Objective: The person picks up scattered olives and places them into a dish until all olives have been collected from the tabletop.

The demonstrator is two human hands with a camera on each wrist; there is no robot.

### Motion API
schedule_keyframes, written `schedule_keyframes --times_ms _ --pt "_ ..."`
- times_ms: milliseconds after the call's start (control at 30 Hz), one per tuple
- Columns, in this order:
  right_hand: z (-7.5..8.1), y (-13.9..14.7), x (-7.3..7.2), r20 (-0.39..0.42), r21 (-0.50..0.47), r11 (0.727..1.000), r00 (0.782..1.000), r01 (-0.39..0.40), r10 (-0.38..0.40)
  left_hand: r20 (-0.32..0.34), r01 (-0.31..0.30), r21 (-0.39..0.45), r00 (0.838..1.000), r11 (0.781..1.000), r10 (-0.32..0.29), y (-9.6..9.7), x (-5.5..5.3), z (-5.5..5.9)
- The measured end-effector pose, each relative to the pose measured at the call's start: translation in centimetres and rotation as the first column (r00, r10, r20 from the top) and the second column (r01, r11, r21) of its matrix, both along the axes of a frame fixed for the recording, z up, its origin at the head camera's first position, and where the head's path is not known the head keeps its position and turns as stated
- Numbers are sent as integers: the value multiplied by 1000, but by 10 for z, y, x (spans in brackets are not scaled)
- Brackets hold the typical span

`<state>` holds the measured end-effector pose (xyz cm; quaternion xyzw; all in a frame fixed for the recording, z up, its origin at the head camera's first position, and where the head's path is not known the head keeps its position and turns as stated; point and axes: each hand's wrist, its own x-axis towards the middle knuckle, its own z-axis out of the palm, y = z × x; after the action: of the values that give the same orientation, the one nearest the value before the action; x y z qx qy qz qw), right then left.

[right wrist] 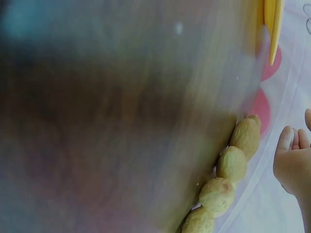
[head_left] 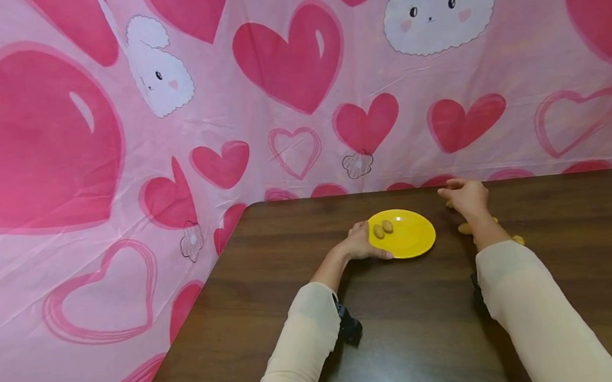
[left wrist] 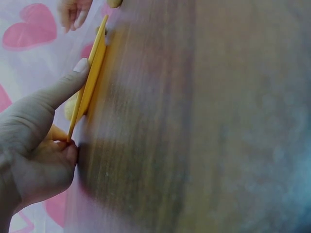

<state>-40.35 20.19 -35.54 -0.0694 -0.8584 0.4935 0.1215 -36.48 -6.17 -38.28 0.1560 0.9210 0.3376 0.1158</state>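
Note:
My left hand (head_left: 362, 243) grips the left rim of a yellow plate (head_left: 414, 235), with the thumb (left wrist: 73, 80) along the edge nearer me. Two small tan potatoes (head_left: 383, 229) lie on the plate's left side. To the right of the plate, my right hand (head_left: 466, 196) hangs over the table with bent fingers and nothing seen between them. Just under its fingertips shows one potato (head_left: 449, 204). More potatoes (right wrist: 232, 164) lie in a row on the table, partly hidden by the right wrist in the head view.
Everything stands on a brown wooden table (head_left: 410, 302). Behind its far edge hangs a pink cloth (head_left: 287, 80) with hearts and rabbit faces. Each wrist carries a black camera, the left one (head_left: 349, 325) close over the tabletop.

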Motion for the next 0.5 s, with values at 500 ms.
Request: schedule_keyframes --times_ms 500 --pt "-6 22 -6 96 104 995 995 -3 -8 0 -5 -26 1000 1000 5 -2 2 1"
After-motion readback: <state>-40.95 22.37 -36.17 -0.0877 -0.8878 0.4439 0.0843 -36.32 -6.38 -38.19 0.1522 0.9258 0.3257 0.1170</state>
